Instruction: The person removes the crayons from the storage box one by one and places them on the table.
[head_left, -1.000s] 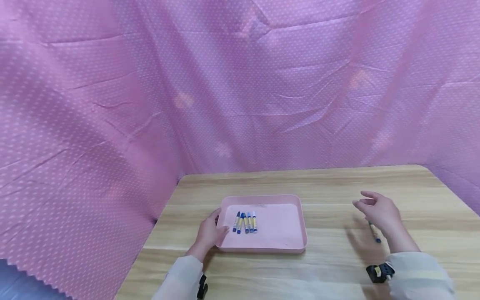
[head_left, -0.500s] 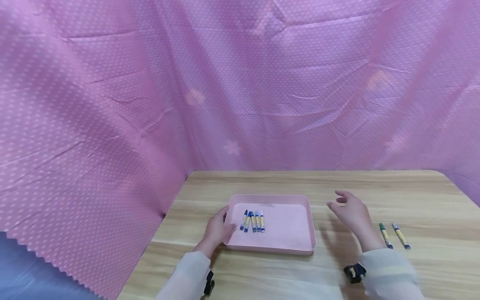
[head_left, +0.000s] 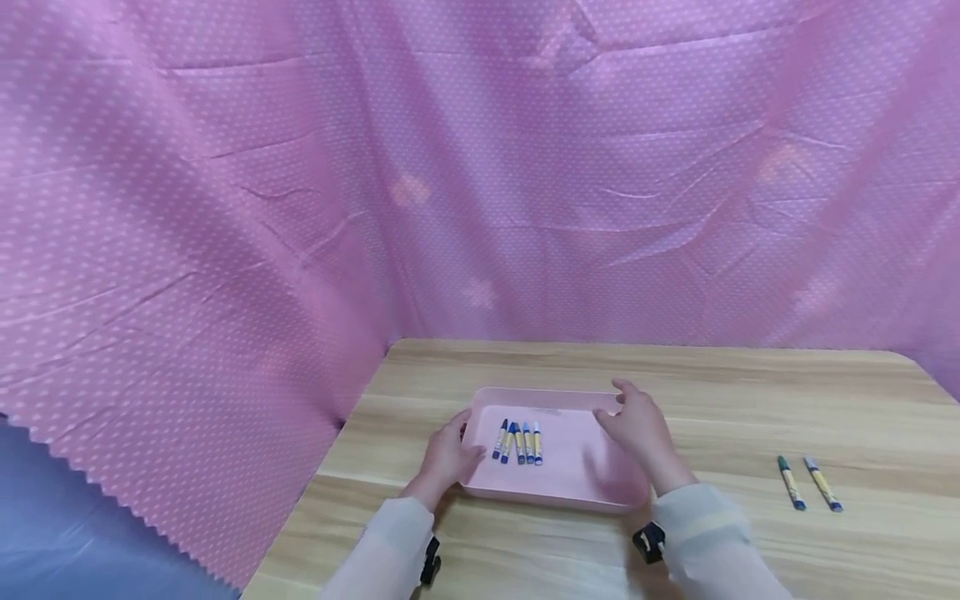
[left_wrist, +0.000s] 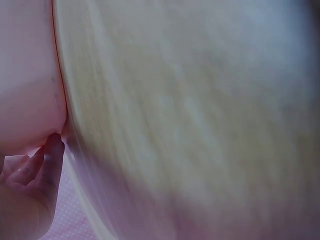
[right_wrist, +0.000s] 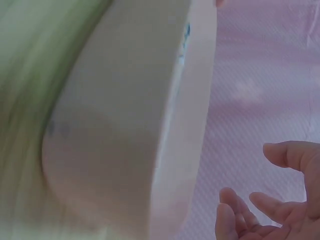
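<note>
left hand (head_left: 448, 454): pinches tray (head_left: 572, 446) edge; a tug could roll 5 crayons (head_left: 519, 446)
right hand (head_left: 641, 425): fingers spread, holding nothing; dipping low could knock the tray

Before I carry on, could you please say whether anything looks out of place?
Two crayons lie on the table, right of the tray: slightly odd, since five others lie inside it. Nothing looks spilled.

7 crayons (head_left: 791, 483) — 1 tray (head_left: 566, 458) — 2 hands (head_left: 444, 457)
</note>
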